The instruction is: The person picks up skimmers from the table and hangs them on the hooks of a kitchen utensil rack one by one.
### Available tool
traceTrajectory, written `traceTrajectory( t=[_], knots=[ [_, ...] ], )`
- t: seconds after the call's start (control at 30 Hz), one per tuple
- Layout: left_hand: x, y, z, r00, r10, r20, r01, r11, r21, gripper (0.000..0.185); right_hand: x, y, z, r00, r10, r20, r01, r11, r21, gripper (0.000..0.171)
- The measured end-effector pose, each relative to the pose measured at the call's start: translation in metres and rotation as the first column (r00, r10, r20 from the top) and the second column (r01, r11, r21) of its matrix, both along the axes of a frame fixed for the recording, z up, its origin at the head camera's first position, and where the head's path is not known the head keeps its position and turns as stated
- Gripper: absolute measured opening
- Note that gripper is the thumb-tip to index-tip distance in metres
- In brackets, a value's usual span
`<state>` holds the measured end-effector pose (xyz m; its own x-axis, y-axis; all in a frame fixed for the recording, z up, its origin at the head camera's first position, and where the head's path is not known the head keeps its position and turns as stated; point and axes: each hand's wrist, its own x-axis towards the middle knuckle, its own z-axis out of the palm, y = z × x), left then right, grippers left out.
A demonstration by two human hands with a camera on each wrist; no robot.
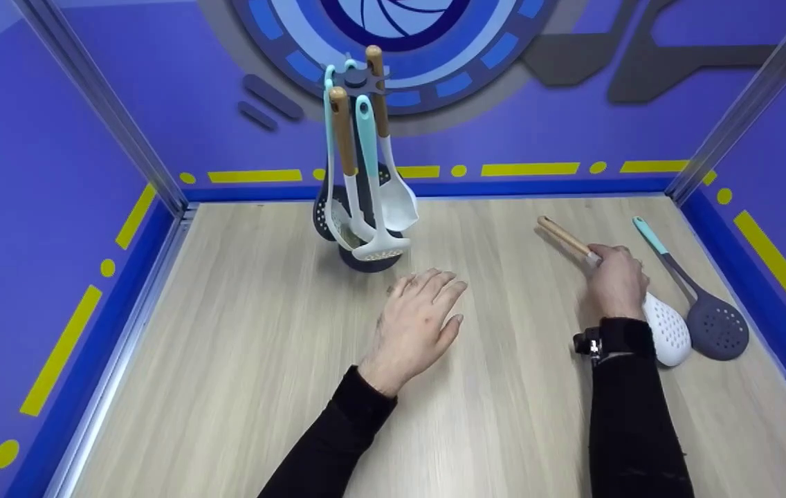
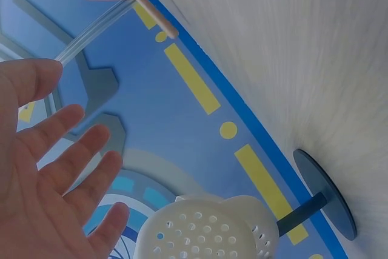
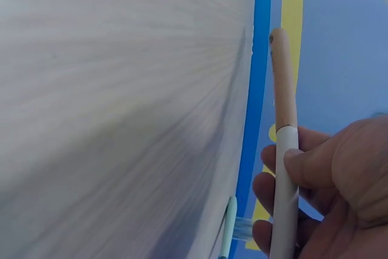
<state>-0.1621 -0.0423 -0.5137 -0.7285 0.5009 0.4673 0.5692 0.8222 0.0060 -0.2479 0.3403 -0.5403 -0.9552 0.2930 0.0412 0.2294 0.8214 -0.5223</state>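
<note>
My right hand point(image 1: 618, 282) grips a white slotted skimmer point(image 1: 670, 330) by its shaft, just below the wooden handle point(image 3: 283, 80). The perforated head sticks out past my wrist on the right. In the right wrist view the thumb lies across the shaft and the fingers wrap behind it. My left hand point(image 1: 419, 325) holds nothing; its fingers are spread over the table, close in front of the utensil stand point(image 1: 373, 263). On that stand hang several utensils, among them a white masher point(image 1: 382, 247) with a mint handle and a white ladle point(image 1: 398, 206) with a wooden handle.
A dark grey slotted skimmer point(image 1: 718, 328) with a mint handle lies on the wooden table point(image 1: 241, 360), right of my right hand. Blue panels point(image 1: 33, 228) with yellow stripes wall the table at the back and both sides, joined by metal corner posts point(image 1: 116, 111).
</note>
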Motion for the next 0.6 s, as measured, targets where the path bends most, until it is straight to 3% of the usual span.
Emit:
traceTrajectory(
  t=[0.23,0.6],
  knots=[
    [-0.0007,-0.0003,0.0007,1.0,0.004,0.003,-0.004,1.0,-0.011,0.051,-0.0035,-0.005,0.0026,0.998,0.028,-0.065,-0.026,0.999,0.023,0.05],
    [-0.0016,-0.0015,0.0004,1.0,0.011,-0.018,-0.011,1.0,-0.003,0.051,-0.0067,-0.0084,0.0095,0.995,0.079,-0.069,-0.078,0.997,0.017,0.052]
  ],
)
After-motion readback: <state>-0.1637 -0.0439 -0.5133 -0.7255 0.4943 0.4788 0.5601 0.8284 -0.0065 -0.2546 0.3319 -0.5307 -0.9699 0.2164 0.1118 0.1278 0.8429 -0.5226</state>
